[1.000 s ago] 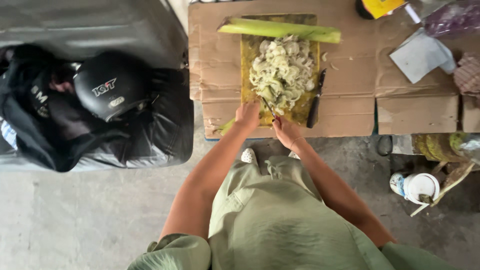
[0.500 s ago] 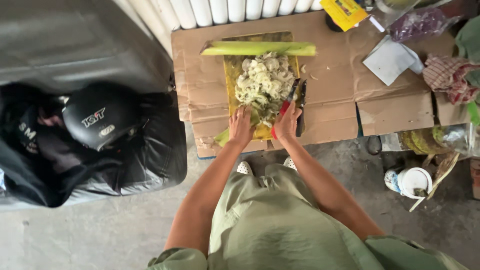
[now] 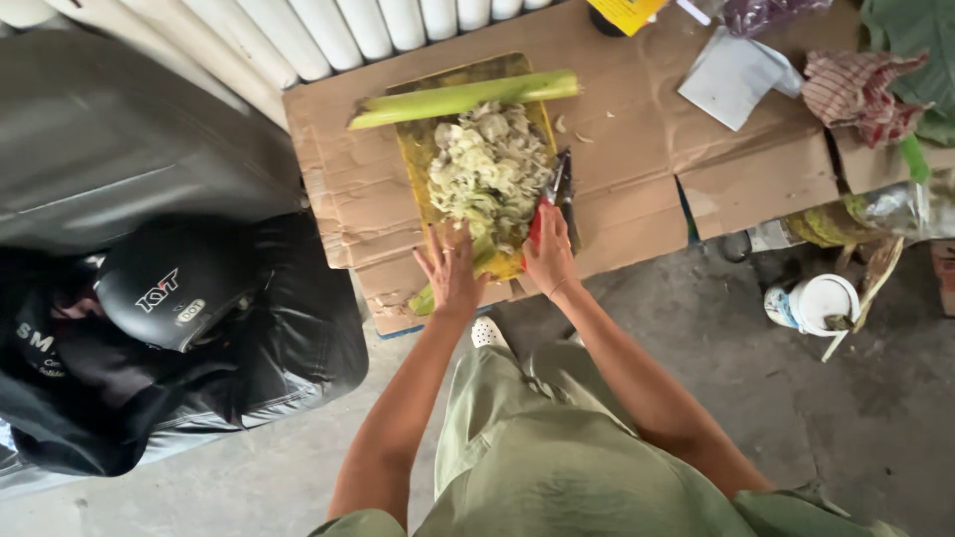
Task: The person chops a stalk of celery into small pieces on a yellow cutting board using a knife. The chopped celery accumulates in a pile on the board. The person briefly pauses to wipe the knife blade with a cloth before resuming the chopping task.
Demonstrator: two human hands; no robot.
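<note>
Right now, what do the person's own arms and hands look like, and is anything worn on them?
Both arms are bare below short, pale olive-green sleeves. The left hand wears a thin ring on one finger; the right hand has a thin band at the wrist. No gloves.

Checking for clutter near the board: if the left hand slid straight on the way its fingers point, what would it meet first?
Probably the pile of chopped vegetable on the yellow board, just beyond the left hand.

A grey concrete floor (image 3: 796,418) spreads from five to seven o'clock. White corrugated panels (image 3: 328,25) line eleven o'clock. Daylight is soft.
</note>
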